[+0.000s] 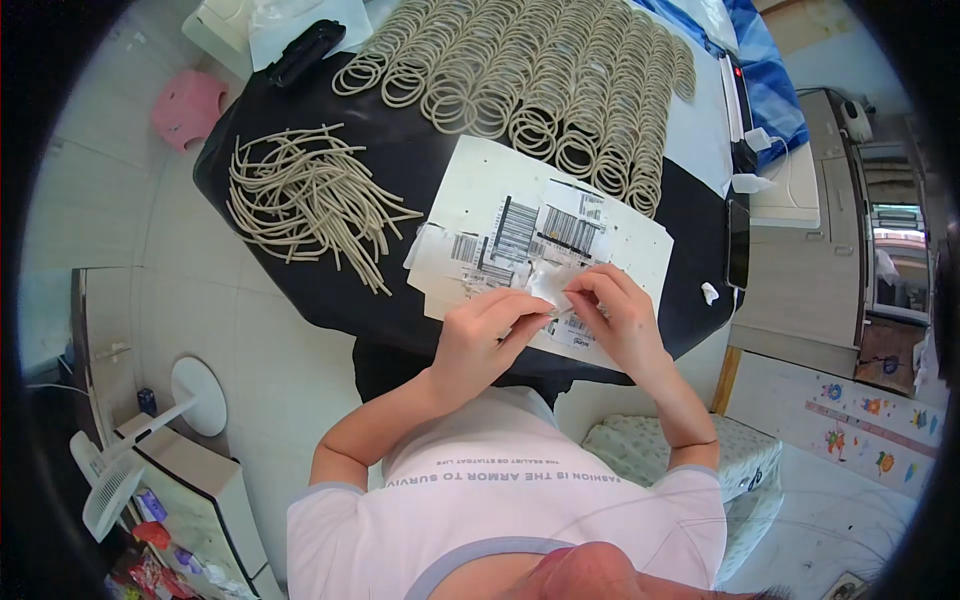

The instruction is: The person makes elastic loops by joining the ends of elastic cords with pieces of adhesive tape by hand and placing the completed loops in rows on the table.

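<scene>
My left hand (pixel 490 325) is closed in a pinch over the lower part of a flat white board (pixel 640 255) with several barcode labels. Opposite it, my right hand (pixel 618 312) also pinches, its fingertips a short way from the left ones. A small, shiny, crumpled white piece (pixel 545 280), like thin paper or film, sits between them, and both sets of fingertips appear to grip its edge. Whether something thinner is also in the fingers cannot be made out. Left of the board lies a loose heap of beige cords (pixel 310 195).
Rows of beige rings (pixel 560 75) cover the far part of the black-covered table (pixel 300 290). A black object (pixel 305 52) lies at the far left. A phone (pixel 737 245) and a white scrap (pixel 710 293) are near the right edge. A pink stool (pixel 188 108) and white fan (pixel 115 470) stand left.
</scene>
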`<state>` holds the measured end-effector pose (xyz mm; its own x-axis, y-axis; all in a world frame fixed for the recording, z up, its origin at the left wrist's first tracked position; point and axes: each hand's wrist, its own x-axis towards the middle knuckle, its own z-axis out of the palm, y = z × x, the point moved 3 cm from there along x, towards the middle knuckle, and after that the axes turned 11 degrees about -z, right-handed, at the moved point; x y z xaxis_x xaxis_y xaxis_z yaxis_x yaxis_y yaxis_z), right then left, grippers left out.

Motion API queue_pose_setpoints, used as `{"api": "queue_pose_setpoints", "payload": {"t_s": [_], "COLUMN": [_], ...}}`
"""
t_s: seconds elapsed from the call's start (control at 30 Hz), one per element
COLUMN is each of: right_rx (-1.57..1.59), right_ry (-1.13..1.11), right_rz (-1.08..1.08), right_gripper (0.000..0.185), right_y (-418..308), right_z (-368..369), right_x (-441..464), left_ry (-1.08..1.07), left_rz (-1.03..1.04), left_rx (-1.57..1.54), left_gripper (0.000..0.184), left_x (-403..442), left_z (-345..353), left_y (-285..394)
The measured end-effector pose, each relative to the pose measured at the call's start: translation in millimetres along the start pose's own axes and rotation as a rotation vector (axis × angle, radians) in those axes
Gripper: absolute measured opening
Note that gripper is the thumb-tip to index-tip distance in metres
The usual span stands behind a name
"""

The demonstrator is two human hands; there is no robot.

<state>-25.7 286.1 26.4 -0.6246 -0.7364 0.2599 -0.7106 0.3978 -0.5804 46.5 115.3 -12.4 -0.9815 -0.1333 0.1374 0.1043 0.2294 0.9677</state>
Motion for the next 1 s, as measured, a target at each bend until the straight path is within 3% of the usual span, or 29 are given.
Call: {"api": "queue_pose_setpoints", "payload": {"t_s": [0.57,0.77,1.0], "right_rx": [-0.174,0.160,0.467], "right_ry": [-0.047,-0.002,0.059], "right_rz": [-0.096,0.108,0.173], "right_gripper": [0.016,0.010,0.008], "right_y": [-5,-11,-9], "right_z": [4,-5,-3], "right_x": [5,6,-1], "left_ry": [0.014,-0.054,-0.168], "left_rz": [-0.002,-0.151,-0.286], "left_rx": [-0.032,-0.189,-0.380], "left_gripper": [0.014,0.012,0.011], "left_x": [0,2,7], "left_z": [0,-6,-12], "left_y": [-1,-2,-4]}}
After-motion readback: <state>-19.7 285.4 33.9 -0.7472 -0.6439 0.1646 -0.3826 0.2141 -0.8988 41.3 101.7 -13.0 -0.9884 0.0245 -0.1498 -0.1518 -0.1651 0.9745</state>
